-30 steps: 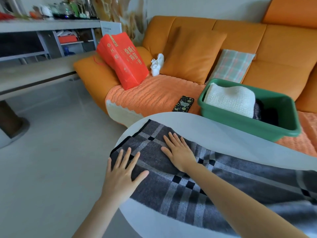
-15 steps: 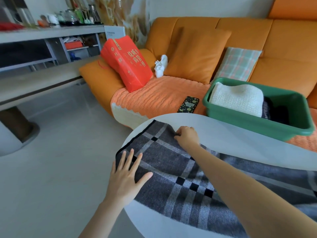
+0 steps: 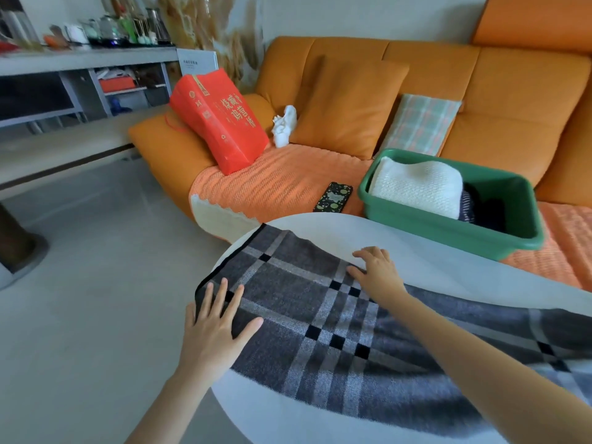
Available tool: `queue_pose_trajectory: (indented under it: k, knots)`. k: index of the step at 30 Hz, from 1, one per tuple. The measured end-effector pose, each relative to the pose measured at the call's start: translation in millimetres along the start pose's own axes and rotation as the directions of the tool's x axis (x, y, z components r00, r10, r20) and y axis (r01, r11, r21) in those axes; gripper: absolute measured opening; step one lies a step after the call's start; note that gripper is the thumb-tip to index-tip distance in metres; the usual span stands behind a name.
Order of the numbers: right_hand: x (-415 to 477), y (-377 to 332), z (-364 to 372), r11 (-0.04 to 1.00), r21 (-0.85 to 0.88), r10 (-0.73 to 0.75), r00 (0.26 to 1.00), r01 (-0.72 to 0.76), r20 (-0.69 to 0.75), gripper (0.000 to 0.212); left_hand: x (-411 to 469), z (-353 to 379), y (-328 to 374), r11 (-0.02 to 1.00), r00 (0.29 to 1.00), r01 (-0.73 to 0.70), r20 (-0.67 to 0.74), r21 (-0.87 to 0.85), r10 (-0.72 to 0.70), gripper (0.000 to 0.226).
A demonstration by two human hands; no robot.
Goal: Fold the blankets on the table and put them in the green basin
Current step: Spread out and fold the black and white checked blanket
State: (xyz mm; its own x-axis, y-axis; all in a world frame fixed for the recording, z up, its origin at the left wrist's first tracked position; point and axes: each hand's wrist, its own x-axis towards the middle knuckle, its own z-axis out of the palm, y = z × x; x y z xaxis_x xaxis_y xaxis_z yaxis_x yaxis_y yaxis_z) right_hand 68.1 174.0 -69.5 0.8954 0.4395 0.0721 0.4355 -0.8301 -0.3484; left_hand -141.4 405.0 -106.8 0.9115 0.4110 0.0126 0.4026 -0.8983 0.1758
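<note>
We're looking down at the round white table (image 3: 416,251), and the grey plaid blanket (image 3: 288,299) is lying spread across it, running from the table's left edge off toward its right side. Our left hand (image 3: 217,331) is lying flat and open on the blanket at the table's left edge, fingers spread. Our right hand (image 3: 379,277) is sitting at the blanket's far hem, nearer the table's middle, fingers bent. We can't tell if it's pinching the hem or just resting there. The green basin (image 3: 448,232) is sitting on the orange sofa (image 3: 512,100) just past the table's far edge, with a folded cream knit blanket (image 3: 419,187) lying inside. A dark phone (image 3: 333,197) is lying beyond that same edge.
</note>
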Motion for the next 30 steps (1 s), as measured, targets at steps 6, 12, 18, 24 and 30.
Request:
queue_pose_trajectory:
  k: [6, 12, 18, 24, 30]
  knots:
    - [-104.7, 79.7, -48.0, 0.995, 0.082, -0.043, 0.986, 0.057, -0.162, 0.038, -3.2, -12.2, 19.3, 0.996, 0.998, 0.006, 0.054, 0.086, -0.011, 0.101]
    - [-212.4, 129.4, -70.8, 0.971, 0.029, -0.236, 0.97, 0.238, -0.059, 0.038, -58.9, -26.0, 131.9, 0.855, 0.91, -0.399, -0.026, -0.333, 0.414, 0.049]
    - [-250.5, 171.1, -78.6, 0.962, -0.194, -0.209, 0.975, 0.19, -0.081, 0.034, -106.8, 0.1, 208.6, 0.681, 0.762, -0.595, -0.028, -0.427, 0.647, 0.036]
    - [-241.1, 169.2, -78.1, 0.988, -0.095, -0.141, 0.954, 0.12, -0.265, 0.008, -112.5, 10.0, 228.7, 0.726, 0.818, -0.561, -0.132, -0.397, 0.56, 0.015]
    - [-288.9, 153.3, -93.8, 0.984, -0.086, -0.174, 0.949, 0.156, -0.263, 0.014, -120.7, -2.5, 213.5, 0.687, 0.84, -0.442, 0.001, -0.577, 0.542, 0.016]
